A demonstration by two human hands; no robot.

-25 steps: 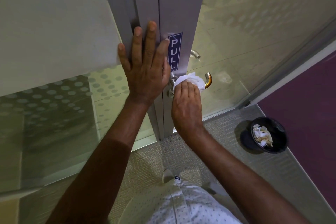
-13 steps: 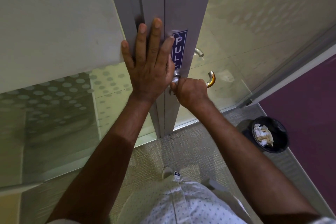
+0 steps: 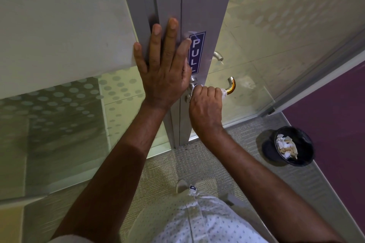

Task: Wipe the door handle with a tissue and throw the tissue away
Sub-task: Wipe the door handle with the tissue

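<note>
The metal door handle [image 3: 230, 85] sticks out from the grey door frame, its curved end showing to the right of my fist. My right hand [image 3: 205, 104] is closed around the handle's bar with a white tissue [image 3: 224, 92] wrapped under the fingers; only small bits of tissue peek out. My left hand [image 3: 164, 69] lies flat with fingers spread against the door frame, just left of a blue PULL sticker [image 3: 196, 53]. A black bin [image 3: 292, 145] holding crumpled tissues stands on the floor at the right.
Frosted glass panels with dot patterns flank the grey frame [image 3: 209, 6]. A second handle [image 3: 218, 56] shows through the glass. Grey carpet [image 3: 227, 156] lies underfoot, a purple floor [image 3: 335, 116] to the right. My shoe [image 3: 182, 185] and patterned trousers are below.
My right hand has turned from resting on top of the handle to a fist gripping the bar, hiding most of the tissue. The left hand stays pressed on the frame.
</note>
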